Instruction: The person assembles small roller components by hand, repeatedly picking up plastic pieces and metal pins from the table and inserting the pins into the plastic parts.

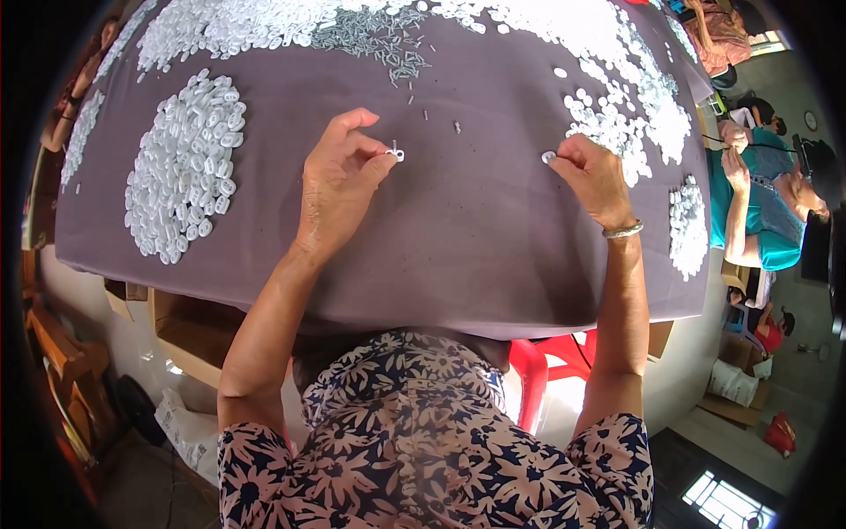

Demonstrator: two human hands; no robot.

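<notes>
My left hand [337, 185] is over the middle of the table, thumb and index finger closed on a small white plastic piece [400, 156]. A thin grey pin [395, 145] stands up beside that piece, at the fingertips. Off to the right, my right hand [592, 176] pinches another small white oval plastic piece [548, 157] between thumb and fingers. The two hands are well apart. Between and beyond them, a few loose grey pins [457, 128] lie on the dark cloth [458, 229].
A heap of white pieces [185, 167] lies at left. More white pieces [238, 35] and a pile of grey pins [370, 33] spread along the back. White pieces [608, 119] continue at right, with a smaller pile [687, 229]. A person in teal [767, 194] sits at right; a red stool [529, 379] stands below.
</notes>
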